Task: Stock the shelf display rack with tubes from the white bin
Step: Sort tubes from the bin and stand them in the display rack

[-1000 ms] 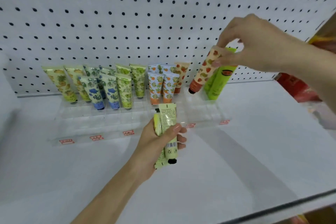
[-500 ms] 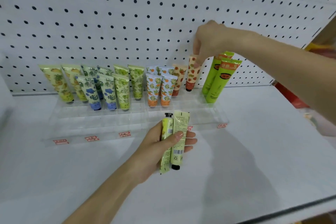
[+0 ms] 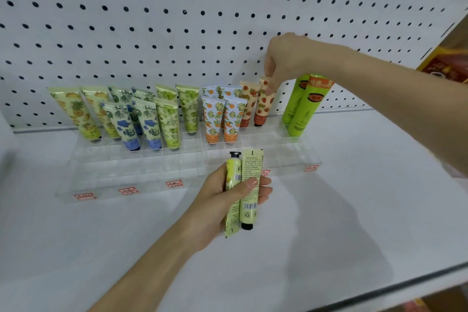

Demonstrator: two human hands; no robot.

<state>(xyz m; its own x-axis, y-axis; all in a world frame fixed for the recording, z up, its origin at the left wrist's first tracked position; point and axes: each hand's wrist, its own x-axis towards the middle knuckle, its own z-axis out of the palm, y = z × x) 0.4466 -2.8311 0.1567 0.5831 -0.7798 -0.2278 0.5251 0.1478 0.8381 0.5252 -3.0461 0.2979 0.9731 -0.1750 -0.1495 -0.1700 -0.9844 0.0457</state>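
We see a white pegboard wall [image 3: 177,20] behind a white shelf [image 3: 342,210], where a clear tiered display rack [image 3: 131,167] stands against the wall. Its rear tiers hold patterned tubes [image 3: 141,119] standing cap-down in yellow, blue, green and orange prints, with two taller green tubes [image 3: 304,109] at the right end. The right hand [image 3: 286,58] reaches in from the right, and its fingers [image 3: 270,88] pinch the crimped top of a strawberry-printed tube [image 3: 263,109]. That tube stands upright in the back row, just beside a matching one. In front of the rack, above the shelf, the left hand [image 3: 217,205] has its fingers [image 3: 263,182] curled round two yellow-green tubes [image 3: 249,172]. We note these are held side by side, one cap-up and the other cap-down.
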